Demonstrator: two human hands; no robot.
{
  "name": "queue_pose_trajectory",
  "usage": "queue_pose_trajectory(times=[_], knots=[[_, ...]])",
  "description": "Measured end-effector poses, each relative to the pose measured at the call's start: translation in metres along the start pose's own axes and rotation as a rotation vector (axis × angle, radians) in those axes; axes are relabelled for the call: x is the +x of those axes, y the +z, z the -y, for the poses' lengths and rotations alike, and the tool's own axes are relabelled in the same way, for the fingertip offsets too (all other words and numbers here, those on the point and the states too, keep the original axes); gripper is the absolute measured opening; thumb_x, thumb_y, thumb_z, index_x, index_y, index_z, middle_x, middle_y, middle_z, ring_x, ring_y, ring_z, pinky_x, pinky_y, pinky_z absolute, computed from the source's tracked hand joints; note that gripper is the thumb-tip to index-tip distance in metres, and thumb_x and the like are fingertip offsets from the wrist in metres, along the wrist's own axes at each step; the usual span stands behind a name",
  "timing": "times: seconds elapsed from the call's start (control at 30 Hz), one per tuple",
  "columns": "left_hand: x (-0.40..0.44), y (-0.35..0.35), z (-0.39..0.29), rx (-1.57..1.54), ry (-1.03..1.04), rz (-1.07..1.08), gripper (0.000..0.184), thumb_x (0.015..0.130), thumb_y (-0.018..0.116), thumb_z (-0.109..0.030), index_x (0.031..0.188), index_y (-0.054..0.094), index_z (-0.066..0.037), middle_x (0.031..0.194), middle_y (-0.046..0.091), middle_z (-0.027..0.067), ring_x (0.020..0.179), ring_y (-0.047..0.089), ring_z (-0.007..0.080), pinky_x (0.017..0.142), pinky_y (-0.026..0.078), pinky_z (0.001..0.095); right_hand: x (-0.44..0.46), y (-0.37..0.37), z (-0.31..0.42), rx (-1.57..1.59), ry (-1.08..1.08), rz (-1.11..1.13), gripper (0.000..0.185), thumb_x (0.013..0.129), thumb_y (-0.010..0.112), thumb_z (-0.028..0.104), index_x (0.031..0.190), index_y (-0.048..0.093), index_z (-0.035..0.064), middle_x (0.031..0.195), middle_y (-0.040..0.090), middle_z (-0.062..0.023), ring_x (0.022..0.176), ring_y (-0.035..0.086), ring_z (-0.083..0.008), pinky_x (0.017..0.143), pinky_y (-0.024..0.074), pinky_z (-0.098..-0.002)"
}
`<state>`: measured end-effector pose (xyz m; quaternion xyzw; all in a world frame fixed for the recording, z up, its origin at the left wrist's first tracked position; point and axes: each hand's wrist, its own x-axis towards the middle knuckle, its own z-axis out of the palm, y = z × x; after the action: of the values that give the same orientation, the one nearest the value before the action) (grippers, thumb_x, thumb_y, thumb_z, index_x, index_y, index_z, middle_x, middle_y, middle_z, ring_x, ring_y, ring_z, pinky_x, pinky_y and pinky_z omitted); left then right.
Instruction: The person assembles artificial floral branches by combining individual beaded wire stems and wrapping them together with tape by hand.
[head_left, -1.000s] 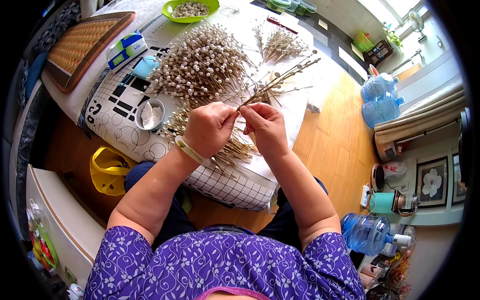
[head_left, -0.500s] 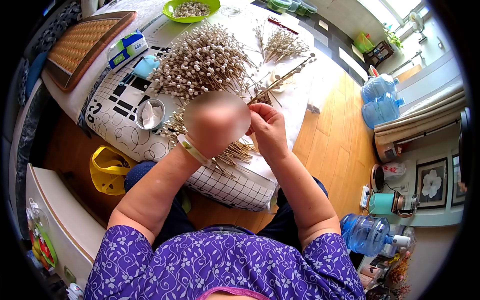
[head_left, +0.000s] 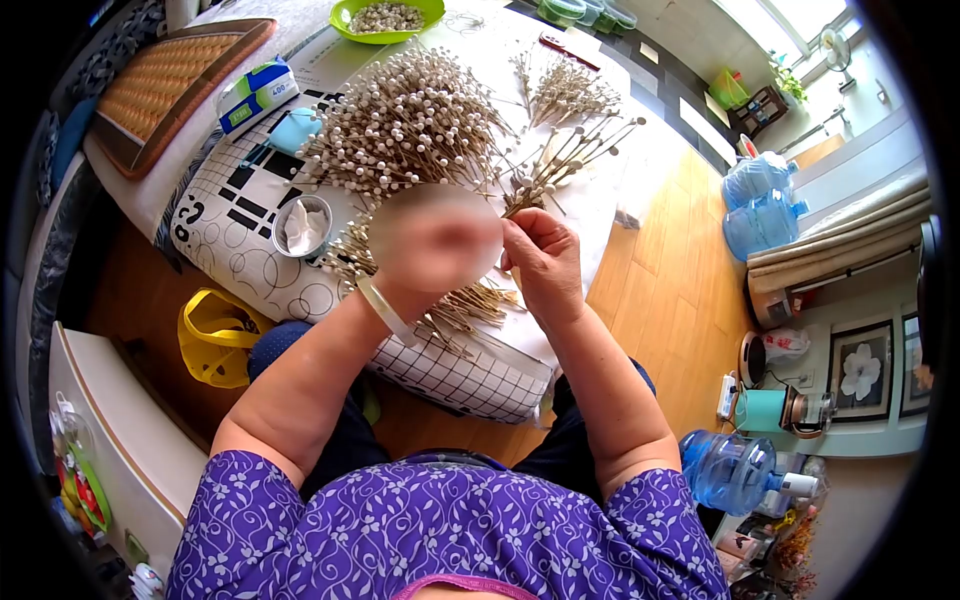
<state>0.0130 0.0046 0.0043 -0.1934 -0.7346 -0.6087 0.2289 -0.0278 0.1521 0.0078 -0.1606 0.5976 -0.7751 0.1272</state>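
Stems [head_left: 549, 179] at the hands: fanned wide now, gathered into a narrow line in the earlier frame; heads pointing away from the body, to the right.
Right hand [head_left: 540, 252]: thumb and forefinger drawn together, pinching at the lower end of the stems.
Left hand [head_left: 437, 240]: beside the right, at the same end; blurred, so its grip cannot be told. Pale band [head_left: 386, 312] on its wrist.
Pile [head_left: 410, 120], white-headed: on the table [head_left: 597, 195], just beyond the left hand; cut ends [head_left: 462, 312] under and nearer than that hand.
Small bunch [head_left: 572, 92]: beyond the right hand, past the held stems.
Tub [head_left: 281, 243], with white tissue [head_left: 303, 230] inside: left of the left hand.
Blue item [head_left: 295, 130] and pack [head_left: 257, 96]: farther out, left of the pile.
Green bowl [head_left: 434, 18] of beads [head_left: 385, 17]: farthest, beyond the pile.
Yellow bag [head_left: 213, 345]: left of the left forearm, below table level.
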Motion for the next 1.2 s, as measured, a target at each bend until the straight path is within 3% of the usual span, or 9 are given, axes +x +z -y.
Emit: queue_pose_trajectory(times=[0.13,0.2,0.43,0.53,0.6,0.77,0.93,1.0,1.2], knots=[[0.005,-0.011,-0.001,-0.194,-0.319,0.244,0.017,0.085,0.054,-0.015,0.085,0.059,0.002,0.069,0.058,0.0029,0.056,0.054,0.0059,0.052,0.047,0.0183,0.0,-0.001,-0.004,-0.011,0.004,0.052,0.011,0.08,0.061,0.01,0.074,0.057,0.0023,0.066,0.058,0.0003,0.057,0.05,-0.0029,0.049,0.042,-0.0175],[0.004,-0.013,-0.006,-0.51,-0.648,0.233,0.017,0.086,0.053,-0.014,0.085,0.06,0.001,0.067,0.058,0.0028,0.054,0.054,0.0065,0.051,0.047,0.0183,-0.001,-0.001,-0.003,-0.019,0.009,0.064,0.01,0.08,0.06,0.01,0.075,0.057,0.002,0.067,0.059,-0.0004,0.057,0.051,-0.0033,0.049,0.0425,-0.0178],[0.002,-0.016,-0.006,-0.612,-0.669,0.121,0.015,0.086,0.052,-0.011,0.085,0.061,0.001,0.067,0.058,0.0035,0.053,0.054,0.007,0.05,0.047,0.0187,0.007,-0.009,0.004,0.071,0.115,0.211,0.01,0.081,0.059,0.01,0.081,0.06,-0.0007,0.072,0.061,-0.0048,0.059,0.053,-0.0063,0.052,0.0446,-0.019],[-0.001,-0.013,-0.001,-0.55,-0.619,0.086,0.013,0.084,0.054,-0.009,0.084,0.061,0.002,0.066,0.058,0.0034,0.053,0.053,0.0065,0.049,0.046,0.0185,0.006,-0.01,0.003,0.035,0.131,0.207,0.011,0.081,0.06,0.011,0.08,0.06,-0.0007,0.069,0.06,-0.0038,0.057,0.052,-0.0061,0.051,0.0433,-0.0186],[-0.001,-0.008,0.004,-0.216,-0.3,0.065,0.01,0.083,0.055,-0.006,0.083,0.061,0.002,0.065,0.058,0.003,0.053,0.052,0.0057,0.049,0.045,0.0182,0.006,-0.009,0.0,0.033,0.117,0.19,0.011,0.081,0.06,0.011,0.08,0.06,-0.0005,0.068,0.059,-0.0031,0.057,0.051,-0.0058,0.05,0.0424,-0.0182],[0.004,-0.003,-0.018,0.295,-0.02,0.008,0.005,0.078,0.058,-0.001,0.08,0.061,0.003,0.065,0.059,0.0056,0.056,0.054,0.0075,0.049,0.043,0.0227,-0.001,0.004,-0.007,0.097,0.07,0.038,0.01,0.08,0.062,0.011,0.077,0.06,0.0012,0.064,0.057,-0.0005,0.055,0.049,-0.0036,0.047,0.0393,-0.0167],[-0.002,-0.002,-0.008,0.5,0.059,0.013,0.005,0.079,0.058,-0.002,0.078,0.061,0.003,0.066,0.06,0.0055,0.059,0.056,0.0088,0.051,0.045,0.0235,-0.001,0.006,-0.005,-0.052,0.025,-0.031,0.01,0.079,0.063,0.01,0.074,0.059,0.0015,0.063,0.056,0.001,0.054,0.047,-0.0019,0.047,0.0381,-0.0158],[-0.004,-0.002,-0.005,-0.006,-0.447,0.092,0.008,0.081,0.057,-0.004,0.078,0.061,0.002,0.066,0.059,0.0039,0.059,0.057,0.0093,0.053,0.047,0.0221,0.0,0.001,-0.008,-0.035,0.027,0.006,0.012,0.079,0.063,0.01,0.073,0.058,0.0016,0.062,0.056,0.0014,0.054,0.046,-0.0015,0.047,0.0376,-0.0159],[0.005,-0.012,-0.009,-0.596,-0.797,0.19,0.018,0.086,0.053,-0.015,0.081,0.061,0.001,0.066,0.058,0.0032,0.055,0.055,0.0079,0.053,0.048,0.02,0.002,-0.009,-0.006,-0.023,0.035,0.089,0.013,0.079,0.062,0.011,0.072,0.057,0.0019,0.062,0.056,0.0007,0.054,0.046,-0.002,0.047,0.0376,-0.0166]])
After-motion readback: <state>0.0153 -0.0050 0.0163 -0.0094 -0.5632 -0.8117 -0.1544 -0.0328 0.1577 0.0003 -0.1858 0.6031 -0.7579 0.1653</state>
